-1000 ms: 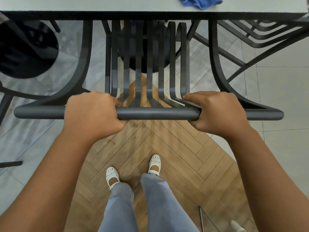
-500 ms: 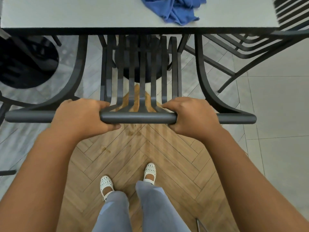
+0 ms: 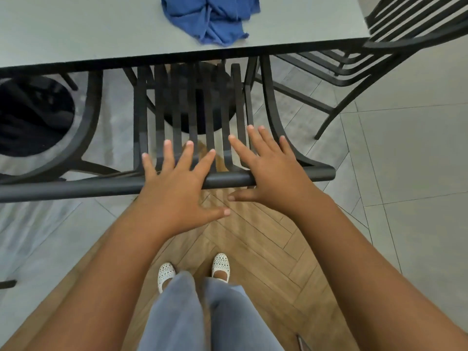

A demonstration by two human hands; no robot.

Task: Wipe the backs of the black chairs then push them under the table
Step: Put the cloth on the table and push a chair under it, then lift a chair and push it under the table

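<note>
Nearest are the person's white perforated shoes [image 3: 220,267] and grey trouser legs [image 3: 192,315], standing on a strip of wooden herringbone floor [image 3: 266,249] set between pale grey tiles [image 3: 417,160]. Above them both hands are spread flat, fingers straight and splayed, grasping nothing. The left hand [image 3: 177,188] lies over the black chair's top rail [image 3: 76,190] near its middle; the right hand [image 3: 276,171] lies over the same rail just to the right. Whether the palms press on the rail or hover just above it cannot be told.

The black chair [image 3: 141,117] stands directly ahead, its back slats running away from the rail and its seat tucked beneath the near edge of the grey table [image 3: 76,29]. A round black table base [image 3: 33,115] shows on the floor at left. A second black chair [image 3: 379,41] stands at the table's right end, angled. Farthest, a crumpled blue cloth [image 3: 210,19] rests on the tabletop.
</note>
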